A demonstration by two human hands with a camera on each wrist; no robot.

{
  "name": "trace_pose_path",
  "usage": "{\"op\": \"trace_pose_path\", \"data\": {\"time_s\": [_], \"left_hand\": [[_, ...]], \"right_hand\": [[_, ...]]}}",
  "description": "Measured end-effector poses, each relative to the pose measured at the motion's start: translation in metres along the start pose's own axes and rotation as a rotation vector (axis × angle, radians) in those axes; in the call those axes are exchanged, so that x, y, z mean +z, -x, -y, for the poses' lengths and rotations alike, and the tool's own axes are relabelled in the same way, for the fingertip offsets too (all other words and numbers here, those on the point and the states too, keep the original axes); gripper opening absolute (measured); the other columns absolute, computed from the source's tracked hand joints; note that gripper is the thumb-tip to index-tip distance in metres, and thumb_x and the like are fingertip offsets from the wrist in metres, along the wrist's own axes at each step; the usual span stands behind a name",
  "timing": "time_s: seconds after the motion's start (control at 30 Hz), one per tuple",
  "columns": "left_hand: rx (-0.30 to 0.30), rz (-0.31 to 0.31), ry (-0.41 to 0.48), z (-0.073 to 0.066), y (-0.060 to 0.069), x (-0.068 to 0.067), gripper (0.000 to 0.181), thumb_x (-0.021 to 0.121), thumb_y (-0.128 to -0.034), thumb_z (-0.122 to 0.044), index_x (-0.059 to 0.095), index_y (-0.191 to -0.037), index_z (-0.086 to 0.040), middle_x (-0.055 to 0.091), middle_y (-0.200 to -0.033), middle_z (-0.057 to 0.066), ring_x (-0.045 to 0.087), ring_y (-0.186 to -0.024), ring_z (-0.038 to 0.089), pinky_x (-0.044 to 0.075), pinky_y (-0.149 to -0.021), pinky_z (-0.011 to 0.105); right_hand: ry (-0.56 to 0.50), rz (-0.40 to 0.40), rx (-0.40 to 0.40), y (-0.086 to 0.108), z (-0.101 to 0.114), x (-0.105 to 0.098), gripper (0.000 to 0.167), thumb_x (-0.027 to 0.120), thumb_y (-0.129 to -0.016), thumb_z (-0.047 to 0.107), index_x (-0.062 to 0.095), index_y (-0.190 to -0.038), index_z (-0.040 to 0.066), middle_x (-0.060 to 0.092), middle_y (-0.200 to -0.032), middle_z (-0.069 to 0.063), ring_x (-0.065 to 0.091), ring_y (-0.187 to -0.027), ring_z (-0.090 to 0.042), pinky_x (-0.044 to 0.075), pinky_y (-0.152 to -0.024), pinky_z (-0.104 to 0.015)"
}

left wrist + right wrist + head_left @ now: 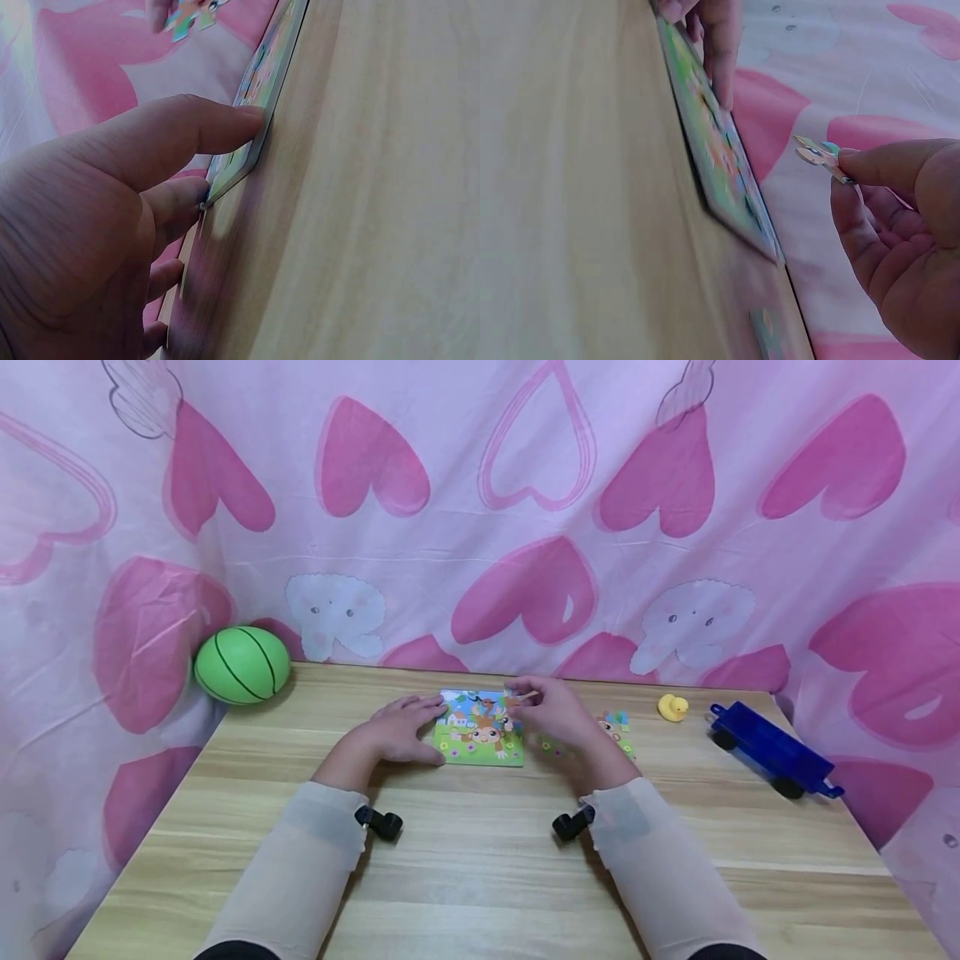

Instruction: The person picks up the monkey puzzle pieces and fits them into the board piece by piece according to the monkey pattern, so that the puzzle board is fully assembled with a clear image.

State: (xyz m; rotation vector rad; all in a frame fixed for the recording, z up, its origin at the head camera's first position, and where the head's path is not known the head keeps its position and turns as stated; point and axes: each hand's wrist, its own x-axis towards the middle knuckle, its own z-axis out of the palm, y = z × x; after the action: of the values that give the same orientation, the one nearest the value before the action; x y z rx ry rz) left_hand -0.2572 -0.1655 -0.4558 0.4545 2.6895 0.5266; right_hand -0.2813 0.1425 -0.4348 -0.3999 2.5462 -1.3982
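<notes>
A jigsaw puzzle board (480, 752) with a cartoon monkey on green grass lies flat near the back of the table. My left hand (397, 731) rests at its left side, thumb on the near edge and fingertips by the far left corner, fingers fairly straight. Over the board's right side, my right hand (551, 710) pinches a small puzzle piece (821, 156) between thumb and index finger, lifted off the board. Loose puzzle pieces (618, 720) lie on the table right of the board, partly hidden behind the right hand and wrist.
A green ball (242, 666) sits at the table's back left corner. To the right are a yellow toy duck (672, 707) and a blue toy wagon (772, 750) near the edge. A pink heart-patterned curtain (375, 552) hangs behind the wooden table (465, 877).
</notes>
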Motion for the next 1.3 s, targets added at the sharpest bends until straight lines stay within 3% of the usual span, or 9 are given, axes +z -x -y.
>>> {"op": "trace_pose_path", "data": {"time_s": [0.13,0.3,0.4,0.57,0.7,0.93,1.03,1.3], "left_hand": [[-0.002,0.002,-0.002,0.000,0.000,0.000,0.101,0.078,-0.0826,-0.059,0.032,-0.170,-0.034,0.018,-0.181,-0.011,0.008,-0.170,0.037,0.013,-0.133,0.071],[-0.002,0.003,-0.003,-0.001,0.000,-0.001,0.101,0.078,-0.0828,-0.059,0.032,-0.170,-0.033,0.018,-0.181,-0.010,0.009,-0.169,0.037,0.014,-0.134,0.071],[-0.002,0.006,-0.004,-0.001,0.001,-0.001,0.101,0.078,-0.0830,-0.059,0.033,-0.169,-0.033,0.019,-0.181,-0.011,0.009,-0.169,0.037,0.014,-0.133,0.071],[-0.005,0.008,0.003,-0.002,0.001,-0.002,0.101,0.078,-0.0832,-0.059,0.033,-0.169,-0.034,0.019,-0.181,-0.011,0.009,-0.169,0.037,0.013,-0.133,0.072],[-0.008,0.008,0.006,-0.002,0.002,-0.002,0.101,0.078,-0.0831,-0.059,0.032,-0.169,-0.034,0.019,-0.181,-0.011,0.009,-0.169,0.038,0.013,-0.133,0.072],[-0.003,0.012,0.004,-0.003,0.002,-0.003,0.100,0.078,-0.0838,-0.059,0.032,-0.170,-0.034,0.019,-0.181,-0.010,0.009,-0.169,0.037,0.014,-0.133,0.072],[-0.001,0.013,0.002,-0.003,0.002,-0.003,0.100,0.077,-0.0843,-0.058,0.032,-0.170,-0.034,0.018,-0.181,-0.010,0.009,-0.169,0.038,0.014,-0.133,0.072],[0.002,0.017,-0.002,-0.002,0.001,-0.003,0.100,0.077,-0.0847,-0.058,0.031,-0.170,-0.034,0.017,-0.182,-0.011,0.008,-0.170,0.038,0.013,-0.133,0.072]], "right_hand": [[-0.031,0.000,0.006,-0.008,0.009,0.007,0.041,0.079,-0.097,0.021,0.071,-0.136,0.030,0.073,-0.124,0.003,0.070,-0.111,-0.021,0.064,-0.088,-0.034],[-0.106,0.020,-0.027,-0.019,0.017,0.016,0.041,0.078,-0.098,0.017,0.071,-0.138,0.022,0.074,-0.124,-0.004,0.071,-0.110,-0.025,0.066,-0.095,-0.042],[-0.100,0.018,-0.038,-0.025,0.017,0.024,0.042,0.077,-0.098,0.017,0.070,-0.140,0.018,0.074,-0.126,-0.005,0.071,-0.111,-0.026,0.065,-0.096,-0.041],[-0.113,0.027,0.020,-0.030,0.009,0.040,0.047,0.078,-0.096,0.014,0.070,-0.142,0.014,0.072,-0.130,-0.005,0.066,-0.116,-0.024,0.059,-0.095,-0.033],[-0.141,0.029,0.077,-0.032,0.001,0.048,0.046,0.079,-0.093,0.008,0.072,-0.138,0.015,0.072,-0.126,-0.006,0.064,-0.116,-0.023,0.058,-0.098,-0.035],[0.068,0.037,0.068,-0.033,-0.003,0.052,0.046,0.083,-0.091,0.018,0.074,-0.136,0.018,0.075,-0.124,-0.003,0.066,-0.113,-0.022,0.059,-0.104,-0.041],[0.104,0.039,0.074,-0.033,-0.001,0.053,0.048,0.084,-0.091,0.020,0.073,-0.138,0.018,0.074,-0.126,-0.004,0.065,-0.113,-0.024,0.058,-0.104,-0.043],[0.217,0.051,0.045,-0.034,0.003,0.056,0.051,0.085,-0.090,0.023,0.073,-0.140,0.019,0.071,-0.119,-0.003,0.063,-0.103,-0.021,0.058,-0.084,-0.033]]}}
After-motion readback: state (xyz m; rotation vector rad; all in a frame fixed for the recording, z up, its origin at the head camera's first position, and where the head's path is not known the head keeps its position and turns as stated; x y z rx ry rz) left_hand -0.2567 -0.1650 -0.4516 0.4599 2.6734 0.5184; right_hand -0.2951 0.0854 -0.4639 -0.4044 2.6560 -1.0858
